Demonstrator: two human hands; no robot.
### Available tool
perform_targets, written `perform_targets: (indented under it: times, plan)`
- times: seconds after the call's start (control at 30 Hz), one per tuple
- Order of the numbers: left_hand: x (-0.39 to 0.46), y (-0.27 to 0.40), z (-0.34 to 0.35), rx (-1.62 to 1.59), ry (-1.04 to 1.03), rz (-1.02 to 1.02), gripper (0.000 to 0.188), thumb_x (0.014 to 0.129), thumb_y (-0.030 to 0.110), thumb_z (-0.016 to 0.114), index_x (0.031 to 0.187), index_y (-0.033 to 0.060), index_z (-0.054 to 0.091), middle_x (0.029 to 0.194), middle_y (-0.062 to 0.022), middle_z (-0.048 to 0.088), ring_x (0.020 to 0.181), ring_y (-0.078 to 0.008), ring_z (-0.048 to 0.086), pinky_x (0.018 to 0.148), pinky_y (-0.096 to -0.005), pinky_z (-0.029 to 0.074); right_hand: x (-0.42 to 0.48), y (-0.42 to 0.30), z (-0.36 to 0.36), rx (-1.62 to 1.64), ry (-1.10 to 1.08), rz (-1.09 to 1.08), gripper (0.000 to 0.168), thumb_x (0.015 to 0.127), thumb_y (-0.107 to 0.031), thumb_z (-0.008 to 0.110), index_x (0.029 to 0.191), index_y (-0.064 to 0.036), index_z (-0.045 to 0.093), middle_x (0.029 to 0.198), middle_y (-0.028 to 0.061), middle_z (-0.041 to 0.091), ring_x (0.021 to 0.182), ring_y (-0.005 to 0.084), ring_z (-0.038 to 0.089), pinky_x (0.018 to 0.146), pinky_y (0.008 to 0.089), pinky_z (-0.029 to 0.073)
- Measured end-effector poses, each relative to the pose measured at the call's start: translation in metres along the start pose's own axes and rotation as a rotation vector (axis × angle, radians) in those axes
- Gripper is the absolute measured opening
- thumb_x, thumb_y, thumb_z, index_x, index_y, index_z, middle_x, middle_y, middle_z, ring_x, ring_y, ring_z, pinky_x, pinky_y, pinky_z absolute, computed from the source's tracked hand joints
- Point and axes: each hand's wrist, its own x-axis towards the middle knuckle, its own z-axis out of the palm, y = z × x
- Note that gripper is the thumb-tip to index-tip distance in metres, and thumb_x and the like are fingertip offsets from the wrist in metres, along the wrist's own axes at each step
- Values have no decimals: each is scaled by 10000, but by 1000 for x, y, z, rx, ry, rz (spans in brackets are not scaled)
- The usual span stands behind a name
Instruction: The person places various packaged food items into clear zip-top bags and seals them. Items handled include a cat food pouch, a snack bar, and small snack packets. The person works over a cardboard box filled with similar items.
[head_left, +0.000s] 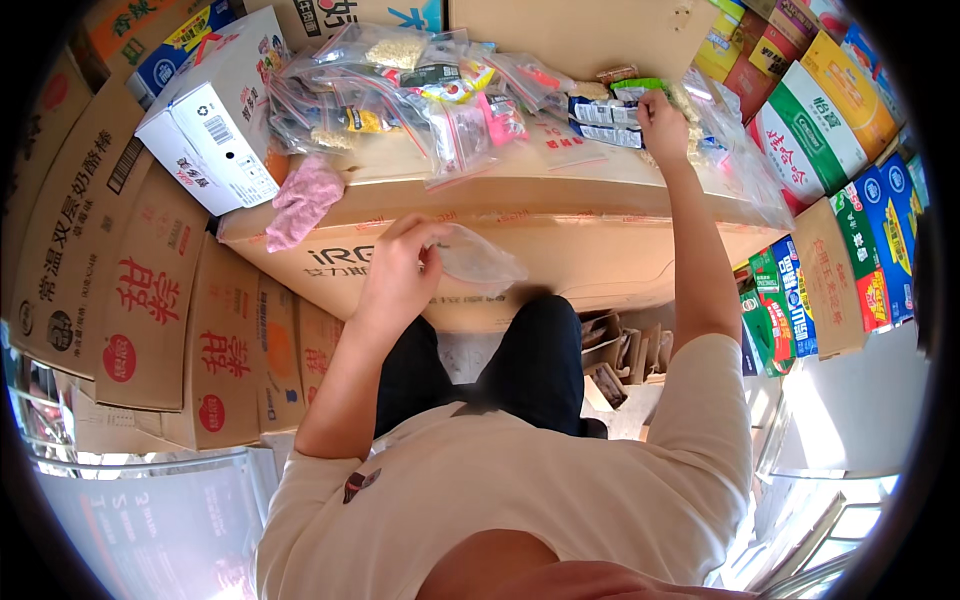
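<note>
My left hand (409, 255) holds a clear plastic bag (480, 259) by its edge, in front of a large cardboard box (637, 244). On top of that box, at the right, my right hand (664, 124) touches the snack packets; its fingertips are at a green packet (637, 84), beside dark blue and white packets (604, 120). Whether the fingers grip a packet cannot be told. Clear zip bags with packets inside (375, 75) lie in a heap at the left and middle of the box top. A pink packet (504, 120) lies among them.
A pink cloth (306, 199) hangs over the box's front left edge, beside a white carton (217, 120). Stacked cardboard cartons (150, 292) stand at the left, colourful product cartons (814, 135) at the right. Small open cartons (622, 352) stand on the floor below.
</note>
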Motion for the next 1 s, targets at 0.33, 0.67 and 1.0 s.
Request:
perform_targets:
  times: [0.33,0.67,1.0]
  plan:
    - [-1,0,4,-2,-33,2,293,770,-118,594,1010,23,688,948,-117,680,719,-207,636,635,-293,512,-35,-36,5,502,13,82,177,891,-183,669,996,-44,641,807,161,697,724,311,685,632,380,520]
    - [-6,1,0,-4,-24,-69,314,777,-75,618,1070,24,674,995,-119,678,632,-167,603,608,-284,504,-57,-54,12,153,-128,44,464,772,-151,765,1166,-15,563,914,230,684,842,381,672,729,445,526]
    - [-1,-14,14,-53,-45,-140,278,770,-37,642,1044,1,669,868,-124,672,598,-140,607,567,-275,485,-52,-188,-118,1130,-327,120,395,761,-53,795,1102,-1,603,965,43,702,862,106,642,803,257,507]
